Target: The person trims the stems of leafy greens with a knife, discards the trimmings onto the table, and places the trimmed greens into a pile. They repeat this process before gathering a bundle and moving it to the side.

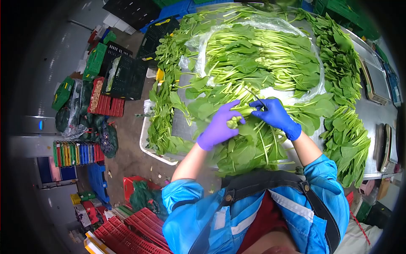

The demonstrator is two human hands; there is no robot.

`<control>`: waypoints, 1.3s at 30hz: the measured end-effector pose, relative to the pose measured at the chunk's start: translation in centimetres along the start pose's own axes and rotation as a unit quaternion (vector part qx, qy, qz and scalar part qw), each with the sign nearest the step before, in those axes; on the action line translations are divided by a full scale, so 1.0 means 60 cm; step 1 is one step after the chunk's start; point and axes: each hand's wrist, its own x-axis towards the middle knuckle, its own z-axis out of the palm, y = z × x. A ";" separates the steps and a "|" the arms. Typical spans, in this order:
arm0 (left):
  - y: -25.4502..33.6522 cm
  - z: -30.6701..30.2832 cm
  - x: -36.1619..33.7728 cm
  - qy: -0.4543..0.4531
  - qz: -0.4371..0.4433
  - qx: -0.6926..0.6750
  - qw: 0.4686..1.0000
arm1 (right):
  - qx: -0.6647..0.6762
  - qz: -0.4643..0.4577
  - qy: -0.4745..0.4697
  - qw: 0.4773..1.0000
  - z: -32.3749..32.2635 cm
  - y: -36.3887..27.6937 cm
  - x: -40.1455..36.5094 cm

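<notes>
My left hand (220, 127), in a purple glove, is closed around a small bunch of leafy greens (234, 122), whose pale cut stems poke out between the fingers. Close beside it, my right hand (275, 115) in a blue glove grips a thin, dark, knife-like tool (254, 96); its tip points up and left over the stems. Below both hands, loose leafy greens (243, 150) lie at the near edge of the metal table (182, 127). Beyond the hands, a large pile of greens (262, 59) with stems lined up rests on a clear plastic sheet (202, 53).
More greens (344, 139) line the table's right side, and others (165, 106) its left. A white tray rim (146, 146) borders the near left corner. On the floor at left stand dark crates (127, 76) and a red crate (105, 101). Red crates (131, 230) are stacked close to my body.
</notes>
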 end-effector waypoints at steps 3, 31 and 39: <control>0.020 0.020 0.007 -0.086 -0.058 -0.073 0.992 | 0.003 0.020 -0.017 1.000 -0.019 -0.063 -0.016; 0.024 0.012 -0.036 0.053 -0.118 0.023 0.991 | 0.059 0.032 0.006 0.998 0.057 0.010 -0.032; 0.051 -0.112 -0.046 0.055 -0.114 -0.376 0.918 | -0.138 0.094 0.132 0.977 0.057 0.194 0.112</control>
